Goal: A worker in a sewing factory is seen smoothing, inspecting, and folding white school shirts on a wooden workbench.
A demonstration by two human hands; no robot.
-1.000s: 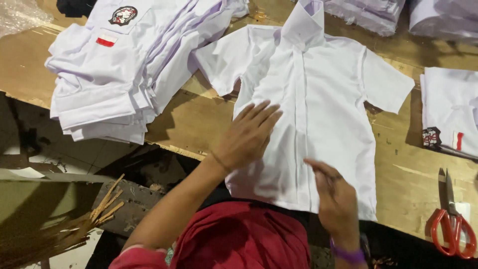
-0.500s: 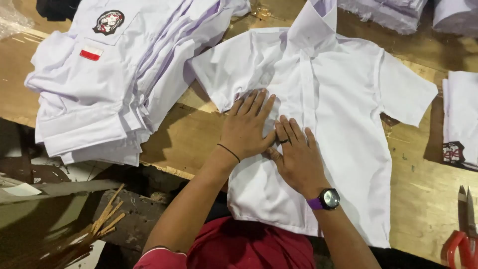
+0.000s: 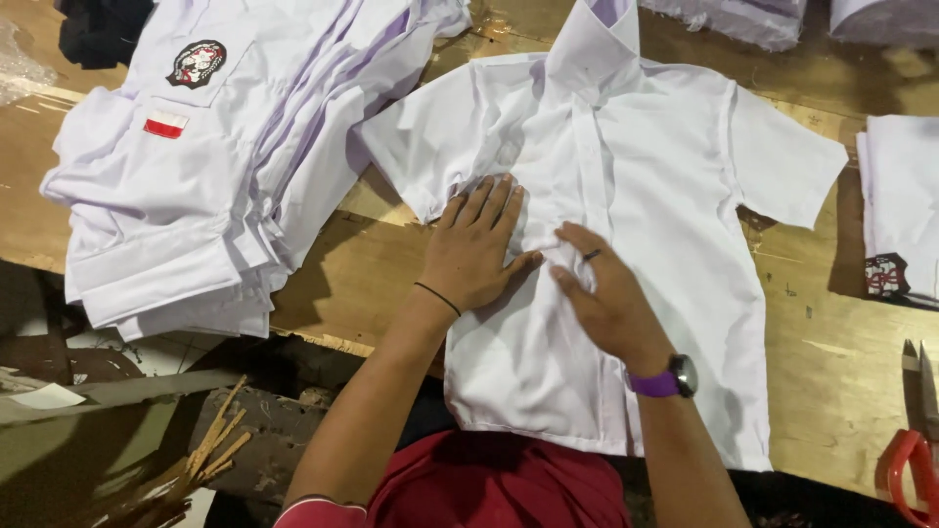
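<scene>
A white short-sleeved shirt (image 3: 646,186) lies flat, front up, on the wooden table (image 3: 841,372), collar away from me. My left hand (image 3: 474,249) presses flat on its left front panel, fingers together and extended. My right hand (image 3: 606,298), with a ring and a purple wristwatch, lies flat beside it over the button placket. Both palms rest on the cloth; neither grips anything.
A tall stack of folded white shirts (image 3: 215,166) with a badge and small red-white flag patch sits at the left. More white shirts lie at the right edge (image 3: 905,215) and top. Red-handled scissors (image 3: 915,440) rest at lower right. Wooden sticks (image 3: 210,450) lie below the table.
My right hand came up from the shirt's hem onto its middle beside the left hand. Both hands slid a little up the shirt front, smoothing it.
</scene>
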